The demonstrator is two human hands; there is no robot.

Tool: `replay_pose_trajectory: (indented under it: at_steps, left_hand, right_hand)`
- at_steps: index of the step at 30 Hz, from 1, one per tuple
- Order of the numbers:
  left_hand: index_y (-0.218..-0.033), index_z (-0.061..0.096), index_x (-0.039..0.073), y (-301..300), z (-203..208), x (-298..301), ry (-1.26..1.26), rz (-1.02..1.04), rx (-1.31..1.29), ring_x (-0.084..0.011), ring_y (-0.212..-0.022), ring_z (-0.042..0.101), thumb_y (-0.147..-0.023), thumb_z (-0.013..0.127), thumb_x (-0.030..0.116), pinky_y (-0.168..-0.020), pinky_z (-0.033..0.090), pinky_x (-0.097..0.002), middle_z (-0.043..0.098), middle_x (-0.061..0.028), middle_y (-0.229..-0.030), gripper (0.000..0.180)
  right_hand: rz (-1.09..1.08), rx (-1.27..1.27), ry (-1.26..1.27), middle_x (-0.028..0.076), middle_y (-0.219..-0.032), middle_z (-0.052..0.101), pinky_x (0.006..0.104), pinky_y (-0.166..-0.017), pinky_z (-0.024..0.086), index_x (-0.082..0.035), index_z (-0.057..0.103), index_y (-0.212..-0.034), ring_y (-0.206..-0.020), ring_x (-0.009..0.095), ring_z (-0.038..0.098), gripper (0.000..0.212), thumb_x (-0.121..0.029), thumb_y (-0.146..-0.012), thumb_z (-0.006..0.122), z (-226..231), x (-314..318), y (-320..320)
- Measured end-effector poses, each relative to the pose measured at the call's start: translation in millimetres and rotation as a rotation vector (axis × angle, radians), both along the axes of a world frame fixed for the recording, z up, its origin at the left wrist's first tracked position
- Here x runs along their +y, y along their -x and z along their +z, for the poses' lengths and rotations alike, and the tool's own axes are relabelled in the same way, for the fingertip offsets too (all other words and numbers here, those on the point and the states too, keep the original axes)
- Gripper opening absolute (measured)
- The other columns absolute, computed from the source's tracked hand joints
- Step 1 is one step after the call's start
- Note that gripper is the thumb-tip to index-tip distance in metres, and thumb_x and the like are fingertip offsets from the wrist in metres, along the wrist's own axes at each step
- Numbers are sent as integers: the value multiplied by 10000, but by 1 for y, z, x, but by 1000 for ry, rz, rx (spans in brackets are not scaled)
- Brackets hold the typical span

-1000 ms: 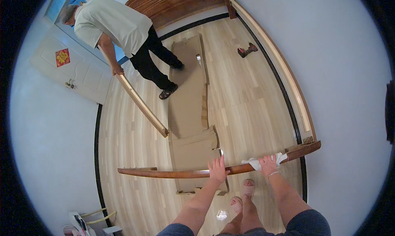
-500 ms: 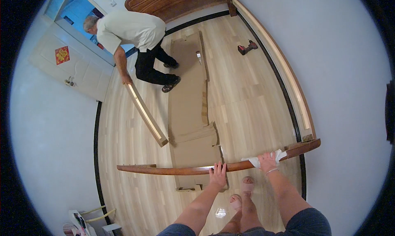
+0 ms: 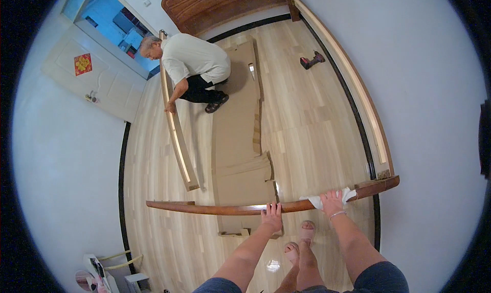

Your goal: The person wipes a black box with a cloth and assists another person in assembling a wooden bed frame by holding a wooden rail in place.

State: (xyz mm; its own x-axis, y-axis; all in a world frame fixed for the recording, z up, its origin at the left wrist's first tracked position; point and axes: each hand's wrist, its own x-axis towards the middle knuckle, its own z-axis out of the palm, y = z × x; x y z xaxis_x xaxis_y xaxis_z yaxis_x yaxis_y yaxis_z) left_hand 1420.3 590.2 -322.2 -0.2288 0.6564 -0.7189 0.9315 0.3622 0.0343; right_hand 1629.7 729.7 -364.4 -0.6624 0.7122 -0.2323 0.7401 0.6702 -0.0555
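A long, curved brown wooden bed footboard (image 3: 215,209) stands on edge in front of me, seen from above. My left hand (image 3: 272,219) grips its top edge near the middle, fingers laid over the far side. Farther right, my right hand (image 3: 332,203) presses a white cloth (image 3: 349,194) against the same edge, its fingers bent over it. The footboard's right end meets a bed side rail (image 3: 358,91) along the right wall. Beyond its left part, a co-worker (image 3: 197,63) squats with one hand on a second side rail (image 3: 179,134).
A wooden headboard (image 3: 225,9) stands against the far wall. Flattened cardboard (image 3: 235,124) covers the middle of the floor, running under the footboard. A cordless drill (image 3: 312,61) lies near the right rail. At left is a white door (image 3: 94,78); small items (image 3: 99,275) stand lower left.
The co-worker has gone from bending to squatting, and the second side rail has swung closer to lengthwise, its far end now by the headboard. My hands stay in place on the footboard.
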Motion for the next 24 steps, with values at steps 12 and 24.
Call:
replay_pose_trajectory:
  at_steps: [12,24]
  left_hand:
    - [-1336,42,88,-3,-6,5,69,-4,19,-328,-1277,50,-744,553,312,-983,195,-510,29,-123,-1393,812]
    - [-1338,43,76,-5,0,10,91,-5,-7,-331,-1275,59,-758,523,276,-965,220,-523,48,-127,-1390,779]
  right_hand:
    - [-1,2,60,81,-1009,469,518,-932,181,-163,489,-1018,-1043,243,393,552,-324,-540,712,6,3,0]
    - [-20,-89,114,87,-1059,476,529,-942,156,-163,469,-1054,-1082,251,380,537,-312,-588,692,7,1,0]
